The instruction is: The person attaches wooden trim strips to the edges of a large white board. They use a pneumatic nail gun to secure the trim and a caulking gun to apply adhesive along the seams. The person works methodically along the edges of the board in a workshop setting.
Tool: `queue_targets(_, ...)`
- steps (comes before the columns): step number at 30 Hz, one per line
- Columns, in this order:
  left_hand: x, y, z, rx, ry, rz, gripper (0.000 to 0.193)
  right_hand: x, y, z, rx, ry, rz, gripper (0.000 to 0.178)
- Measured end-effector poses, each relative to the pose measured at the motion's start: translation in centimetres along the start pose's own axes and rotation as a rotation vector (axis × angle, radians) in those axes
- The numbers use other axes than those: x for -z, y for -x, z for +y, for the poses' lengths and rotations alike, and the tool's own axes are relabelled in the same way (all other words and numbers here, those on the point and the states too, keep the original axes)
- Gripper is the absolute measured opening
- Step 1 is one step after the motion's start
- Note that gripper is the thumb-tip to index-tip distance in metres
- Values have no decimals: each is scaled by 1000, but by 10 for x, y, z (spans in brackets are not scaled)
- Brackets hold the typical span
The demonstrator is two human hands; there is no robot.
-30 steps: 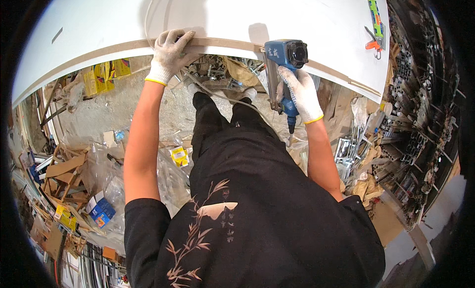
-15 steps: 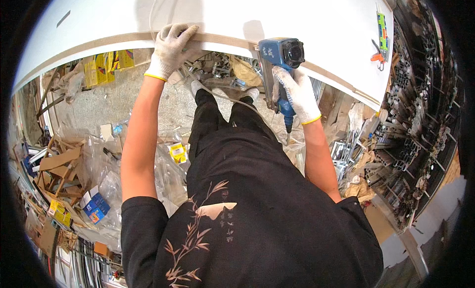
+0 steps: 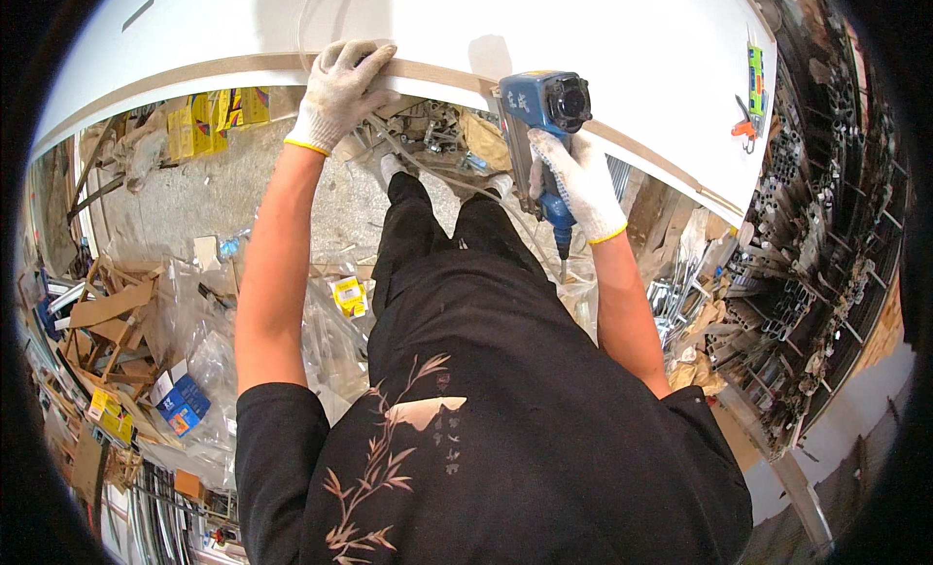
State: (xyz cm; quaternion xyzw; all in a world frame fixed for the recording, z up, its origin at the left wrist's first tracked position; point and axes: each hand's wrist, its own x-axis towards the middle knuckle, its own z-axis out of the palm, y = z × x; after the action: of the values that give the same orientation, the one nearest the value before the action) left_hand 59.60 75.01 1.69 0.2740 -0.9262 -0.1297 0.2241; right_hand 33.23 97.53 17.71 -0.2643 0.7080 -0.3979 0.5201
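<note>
Head view: the knit-gloved left hand (image 3: 340, 94) spread over a flat brown strip (image 3: 437, 73) edging the smooth white panel (image 3: 603, 31), top; the right hand (image 3: 581, 181) gripped a blue nail gun (image 3: 533, 101), upper centre; a cardboard carton (image 3: 183, 404) lay lower left.

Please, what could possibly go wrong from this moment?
The white-gloved left hand rests on the narrow brown strip near the blue nail gun, so a stray nail might injure it. The thin pale hose runs past the black-trousered legs and could catch them.
</note>
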Motion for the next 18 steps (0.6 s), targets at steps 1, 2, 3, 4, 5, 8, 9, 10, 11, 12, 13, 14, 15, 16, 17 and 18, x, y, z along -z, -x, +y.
queue_targets(1,-1,1,0,2,-2,-1,72,-2,-1,-1,5,20,-5,26)
queue_targets(2,0,1,1,0,12,5,73,-5,-2,-2,10,40,-8,26)
queue_targets(3,-1,1,1,6,3,13,73,-8,-3,-3,4,25,-9,26)
queue_targets(4,-3,1,1,11,-7,21,73,-11,-5,-4,-3,11,-9,26)
queue_targets(5,-4,1,1,17,-17,28,73,-14,-6,-5,-10,-4,-10,27)
queue_targets(8,-5,0,1,20,-13,23,74,-21,-9,-8,-15,17,-14,27)
queue_targets(9,-5,-1,2,13,-20,36,73,-23,-10,-8,-22,21,-13,27)
queue_targets(10,-4,-2,2,16,6,24,71,-25,-12,-8,-30,25,-12,28)
queue_targets(11,-4,-3,3,20,2,16,70,-27,-13,-9,-36,28,-11,28)
queue_targets(12,-4,-3,3,23,-1,9,69,-29,-13,-10,-35,39,-13,28)
queue_targets(13,-4,-3,4,25,-4,1,68,-31,-12,-9,-34,49,-15,28)
queue_targets(14,-5,-4,3,8,10,3,68,-33,-14,-9,-28,61,-16,28)
queue_targets(15,-6,-3,2,4,33,2,67,-35,-15,-9,-31,61,-13,28)
queue_targets(16,-7,-3,2,0,47,18,66,-37,-16,-9,-33,61,-9,28)
queue_targets(17,-8,-3,4,-6,67,32,65,-38,-15,-8,-40,62,-1,28)
queue_targets(18,-8,-4,4,-3,80,26,65,-40,-15,-6,-6,92,13,28)
